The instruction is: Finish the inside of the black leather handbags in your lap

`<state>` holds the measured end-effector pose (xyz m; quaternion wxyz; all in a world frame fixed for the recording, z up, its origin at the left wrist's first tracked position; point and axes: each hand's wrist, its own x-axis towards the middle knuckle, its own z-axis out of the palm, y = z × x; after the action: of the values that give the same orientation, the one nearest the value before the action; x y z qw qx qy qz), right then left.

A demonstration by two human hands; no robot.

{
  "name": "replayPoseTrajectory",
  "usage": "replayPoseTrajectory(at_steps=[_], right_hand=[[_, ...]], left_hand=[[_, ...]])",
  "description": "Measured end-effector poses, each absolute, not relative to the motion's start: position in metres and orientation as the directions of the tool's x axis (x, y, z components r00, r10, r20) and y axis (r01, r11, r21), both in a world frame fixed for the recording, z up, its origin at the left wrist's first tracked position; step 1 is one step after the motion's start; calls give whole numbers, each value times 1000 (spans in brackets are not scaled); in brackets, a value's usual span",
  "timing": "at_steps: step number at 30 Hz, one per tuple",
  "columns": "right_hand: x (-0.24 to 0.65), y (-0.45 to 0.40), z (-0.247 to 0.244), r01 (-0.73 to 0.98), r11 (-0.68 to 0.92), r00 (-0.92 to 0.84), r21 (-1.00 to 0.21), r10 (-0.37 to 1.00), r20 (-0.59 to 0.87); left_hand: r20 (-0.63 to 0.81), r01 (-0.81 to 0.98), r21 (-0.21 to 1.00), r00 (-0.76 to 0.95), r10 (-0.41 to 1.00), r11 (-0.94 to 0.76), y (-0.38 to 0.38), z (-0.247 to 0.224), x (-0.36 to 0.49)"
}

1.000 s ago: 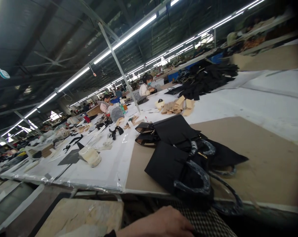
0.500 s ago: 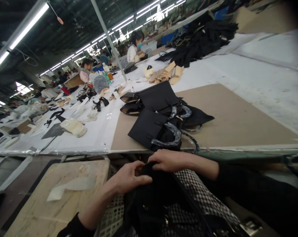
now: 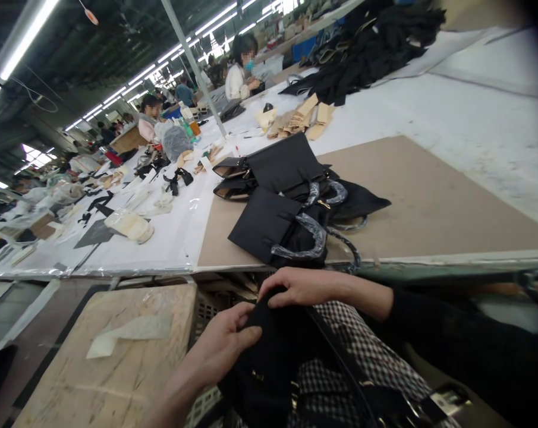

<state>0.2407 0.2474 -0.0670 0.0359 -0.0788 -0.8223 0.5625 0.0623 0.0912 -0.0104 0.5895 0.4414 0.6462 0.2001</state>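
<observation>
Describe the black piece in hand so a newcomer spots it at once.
Find the white table and drop below its near edge to the checked cloth. By that cloth is a black piece with gold-coloured fittings, the left hand and right hand at its upper end. Unlike the black bags on the brown board, it is off the table, in both hands.
</observation>
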Motion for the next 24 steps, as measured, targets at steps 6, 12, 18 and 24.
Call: replayPoseTrajectory(at_steps=[6, 12, 18, 24], right_hand=[[243, 230, -61, 160, 564, -951, -810, 309, 28], [246, 218, -64, 225, 578, -916, -784, 400, 31], [251, 223, -63, 200, 469, -935, -860, 353, -25], [259, 238, -73, 161, 270, -958, -949, 272, -85]], left_hand=[[-414, 909, 372, -19, 910, 188, 122, -7, 86], [-452, 967, 176, -87, 888, 184, 113, 0, 86], [-531, 866, 351, -130, 838, 357, 71, 12, 73], [-492, 642, 582, -211, 845, 499, 36, -6, 77]])
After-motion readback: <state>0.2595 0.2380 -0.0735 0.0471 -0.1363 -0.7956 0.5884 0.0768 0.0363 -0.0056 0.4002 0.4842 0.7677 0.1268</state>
